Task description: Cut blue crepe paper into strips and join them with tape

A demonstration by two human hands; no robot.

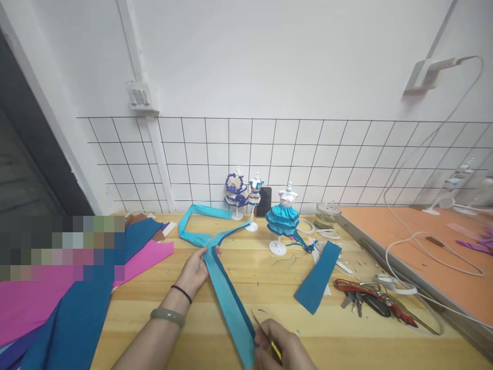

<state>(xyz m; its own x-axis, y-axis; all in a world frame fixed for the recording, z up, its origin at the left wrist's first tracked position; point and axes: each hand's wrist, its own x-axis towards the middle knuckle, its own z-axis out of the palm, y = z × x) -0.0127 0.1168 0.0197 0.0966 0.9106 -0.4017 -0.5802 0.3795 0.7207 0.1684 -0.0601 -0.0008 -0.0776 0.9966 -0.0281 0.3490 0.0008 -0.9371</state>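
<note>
My left hand [198, 270] is closed around a long turquoise strip [227, 303] of crepe-like paper or cloth with a darker blue edge. From there the strip runs down to the right, and its far part bends in a loop on the table. At the lower right, my right hand [283, 347] is closed on scissors [264, 329] with a yellow-marked handle. Their pointed metal tip lies beside the strip's dark edge. Fingers hide most of the handle. Right of the strip lies a flat dark teal piece [319, 277].
Small dress-form stands carry a turquoise ruffled skirt [283, 220] and a purple-and-cream outfit [236, 195]. A phone [264, 202] leans behind them. Keys [356, 300], a glass jar [327, 215] and a white cable [389, 257] sit right. Pink and blue sheets [84, 313] cover the left.
</note>
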